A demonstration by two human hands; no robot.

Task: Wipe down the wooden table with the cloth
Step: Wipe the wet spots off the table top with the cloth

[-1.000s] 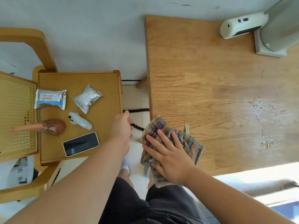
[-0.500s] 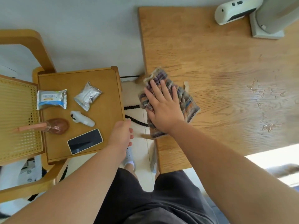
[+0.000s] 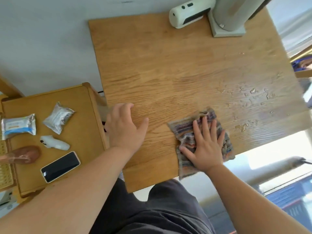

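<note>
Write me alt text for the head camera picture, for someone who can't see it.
A person's right hand presses a striped cloth flat on a wooden table near its front edge, with water drops just beyond it. The left hand rests on the table's left edge; a phone and packets lie on a small table beside it.

We record no legible text, brand or number in this view. The blue-and-white packet (image 3: 18,126) on the side table (image 3: 81,105) carries a printed label with a short orange line beneath it, but the characters are too blurred to read. The silver pouch (image 3: 59,119) just beside it shows faint grey print, equally unreadable. The phone (image 3: 60,166) has a dark screen with a small pale mark at one corner, which we cannot resolve. The white device (image 3: 187,16) at the far edge of the wooden table (image 3: 152,65) shows two dark marks, not letters that we can make out.
</note>
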